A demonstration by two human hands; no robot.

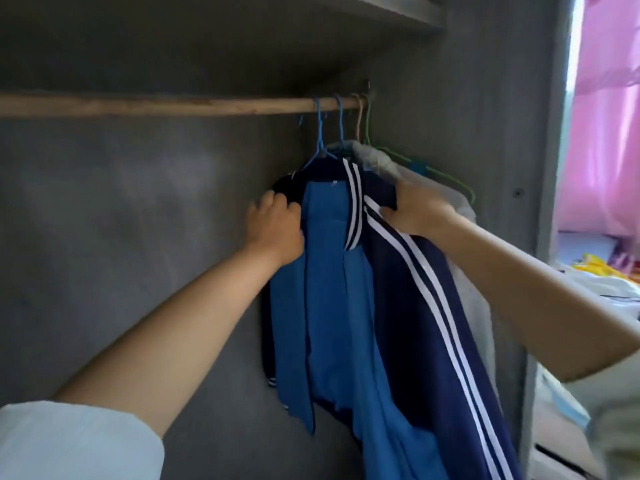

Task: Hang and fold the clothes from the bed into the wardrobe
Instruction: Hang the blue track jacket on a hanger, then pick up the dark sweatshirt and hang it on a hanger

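Arms reach into the grey wardrobe (121, 202). Left hand (277, 226) grips the blue jacket (332, 289) at its left shoulder; right hand (415, 209) clamps the striped navy shoulder. Jacket hangs on a blue hanger (320, 140) from the wooden rail (156, 106), beside a white garment (415, 178).

At three o'clock we see a pink translucent curtain (604, 126) with daylight behind it; below it, near four o'clock, lies a crumpled yellow cloth (597, 263).

A home bedroom: grey wardrobe (138, 237) with wooden rail (156, 106), hung clothes, pink curtain (602, 116).
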